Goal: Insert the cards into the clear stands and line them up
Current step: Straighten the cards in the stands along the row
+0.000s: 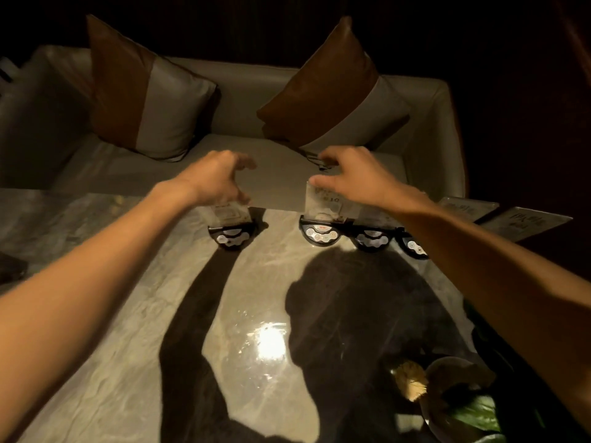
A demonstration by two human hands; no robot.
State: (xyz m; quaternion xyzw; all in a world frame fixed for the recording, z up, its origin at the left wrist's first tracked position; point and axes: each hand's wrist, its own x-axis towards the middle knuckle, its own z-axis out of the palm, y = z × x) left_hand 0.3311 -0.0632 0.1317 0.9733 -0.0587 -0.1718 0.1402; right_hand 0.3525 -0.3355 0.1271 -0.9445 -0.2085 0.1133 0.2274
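Several clear stands with black half-round button bases stand along the far edge of the marble table (128,314). My left hand (217,177) grips the top of the leftmost stand (228,225), which holds a card and stands apart from the others. My right hand (355,174) pinches the top of a card (316,199) in the second stand (319,231). Two more stands (372,238) (412,246) sit close together to its right, partly hidden by my right forearm.
Two flat clear holders (467,207) (527,223) lie at the far right edge. A bowl with leaves and a dried flower (447,391) sits at the near right. Behind the table is a pale sofa (243,87) with two brown-and-white cushions.
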